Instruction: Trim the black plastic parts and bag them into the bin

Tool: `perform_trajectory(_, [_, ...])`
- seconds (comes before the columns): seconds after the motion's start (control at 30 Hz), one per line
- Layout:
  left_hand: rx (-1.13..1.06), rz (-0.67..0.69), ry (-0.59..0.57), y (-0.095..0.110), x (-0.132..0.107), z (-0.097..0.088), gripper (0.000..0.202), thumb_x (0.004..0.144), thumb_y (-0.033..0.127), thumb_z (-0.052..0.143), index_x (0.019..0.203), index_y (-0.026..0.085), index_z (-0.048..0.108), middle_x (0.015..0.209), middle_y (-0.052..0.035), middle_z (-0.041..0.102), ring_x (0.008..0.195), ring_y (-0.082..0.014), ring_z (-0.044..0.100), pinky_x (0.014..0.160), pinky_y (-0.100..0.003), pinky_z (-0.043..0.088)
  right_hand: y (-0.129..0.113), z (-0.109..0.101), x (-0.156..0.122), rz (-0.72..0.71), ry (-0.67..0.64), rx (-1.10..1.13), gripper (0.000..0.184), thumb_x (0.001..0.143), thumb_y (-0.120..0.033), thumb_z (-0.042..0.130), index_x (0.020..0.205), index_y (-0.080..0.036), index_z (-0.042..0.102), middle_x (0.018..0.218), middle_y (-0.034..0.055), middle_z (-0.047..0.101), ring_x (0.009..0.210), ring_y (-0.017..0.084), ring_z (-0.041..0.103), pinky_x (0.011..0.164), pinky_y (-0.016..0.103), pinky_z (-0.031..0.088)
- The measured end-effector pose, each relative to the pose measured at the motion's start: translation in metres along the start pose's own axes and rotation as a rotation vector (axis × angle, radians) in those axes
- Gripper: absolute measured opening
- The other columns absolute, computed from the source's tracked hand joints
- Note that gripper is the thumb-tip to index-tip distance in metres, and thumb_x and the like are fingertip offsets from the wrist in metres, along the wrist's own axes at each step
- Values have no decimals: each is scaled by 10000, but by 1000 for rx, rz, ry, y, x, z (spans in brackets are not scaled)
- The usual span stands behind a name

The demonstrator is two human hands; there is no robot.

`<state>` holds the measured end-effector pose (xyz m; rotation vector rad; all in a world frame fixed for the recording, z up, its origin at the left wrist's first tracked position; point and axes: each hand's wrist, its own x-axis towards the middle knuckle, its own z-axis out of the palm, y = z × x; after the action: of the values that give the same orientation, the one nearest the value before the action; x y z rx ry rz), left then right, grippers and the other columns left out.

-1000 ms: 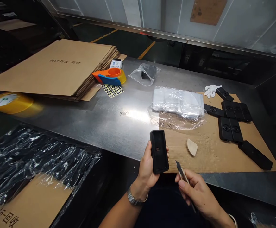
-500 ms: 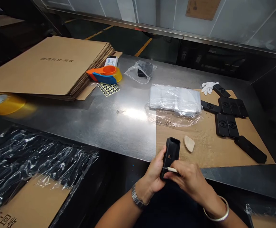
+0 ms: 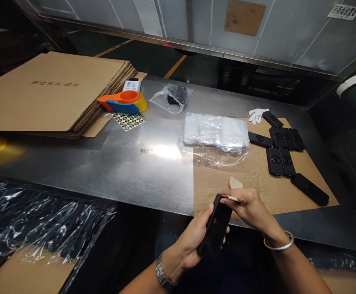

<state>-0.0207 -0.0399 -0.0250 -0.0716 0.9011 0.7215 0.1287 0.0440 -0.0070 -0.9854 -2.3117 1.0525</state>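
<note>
My left hand (image 3: 190, 239) grips a black rectangular plastic part (image 3: 215, 226) near the table's front edge, tilted with its open side up. My right hand (image 3: 249, 208) pinches a small blade (image 3: 231, 198) whose tip rests at the top end of that part. Just beyond the hands a pale wedge-shaped piece (image 3: 234, 183) lies on a brown cardboard sheet (image 3: 257, 179). Several more black parts (image 3: 280, 149) lie on the right of that sheet.
A plastic-wrapped white pack (image 3: 216, 132) sits mid-table on the steel table (image 3: 129, 159). Flat cartons (image 3: 52, 92), an orange-and-blue tape dispenser (image 3: 123, 102), a sticker sheet (image 3: 128, 121), a bagged black item (image 3: 173, 96) and a white glove (image 3: 256, 116) lie further back. Crinkled plastic film (image 3: 37, 224) covers a box at lower left.
The left hand has tilted and lowered the black part towards me. The right hand brought the blade from below up to the part, then slid it to the part's top end.
</note>
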Motion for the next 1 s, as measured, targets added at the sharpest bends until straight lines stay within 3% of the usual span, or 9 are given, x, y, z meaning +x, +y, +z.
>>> perform_trajectory(0.17, [14, -22, -11, -1, 1, -4, 498, 843, 530, 413, 838, 74, 613, 695, -82, 635, 485, -115, 568, 452, -204, 441, 6, 0, 5, 69, -37, 110, 298, 866, -300, 491, 642, -159, 628, 532, -22, 512, 493, 84, 447, 491, 203, 350])
perform_trajectory(0.3, [-37, -17, -21, -1, 3, -4, 511, 844, 532, 406, 805, 67, 615, 691, -84, 626, 483, -112, 561, 458, -211, 447, 8, 5, -3, 269, 92, 226, 225, 847, -330, 506, 851, -157, 649, 534, -37, 455, 479, 88, 413, 466, 209, 337])
perform_trajectory(0.43, [-31, 172, 70, -3, 1, 0, 440, 832, 516, 454, 849, 105, 608, 668, -60, 630, 493, -104, 552, 459, -199, 437, 5, 20, -18, 365, 57, 302, 351, 788, -342, 597, 1094, -177, 552, 586, -46, 500, 512, 104, 490, 493, 210, 401])
perform_trajectory(0.57, [69, 369, 151, -12, -1, 7, 408, 804, 498, 521, 982, 140, 602, 712, -46, 653, 548, -111, 569, 509, -202, 459, 3, 37, -22, 482, 188, 410, 278, 848, -417, 492, 917, -162, 578, 652, -9, 559, 527, 107, 534, 500, 216, 450])
perform_trajectory(0.7, [59, 431, 150, -17, -1, 9, 444, 787, 486, 549, 1082, 156, 595, 791, -57, 677, 555, -120, 575, 516, -220, 464, 1, 45, -19, 533, 259, 578, 335, 823, -455, 517, 962, -154, 563, 667, -4, 547, 494, 102, 509, 436, 216, 443])
perform_trajectory(0.87, [-96, 519, 125, -13, 3, 7, 380, 814, 427, 543, 1019, 122, 637, 828, -77, 686, 743, -176, 631, 688, -253, 493, -11, 59, -27, 477, 258, 635, 341, 799, -348, 577, 1091, -183, 519, 777, 8, 552, 699, 131, 552, 648, 253, 491])
perform_trajectory(1.0, [-241, 425, 29, -7, 7, 5, 384, 863, 426, 458, 956, 104, 646, 774, -80, 678, 703, -172, 636, 678, -269, 504, -22, 65, -41, 429, 180, 716, 489, 781, -254, 592, 1244, -248, 435, 1060, 46, 523, 932, 156, 527, 815, 282, 452])
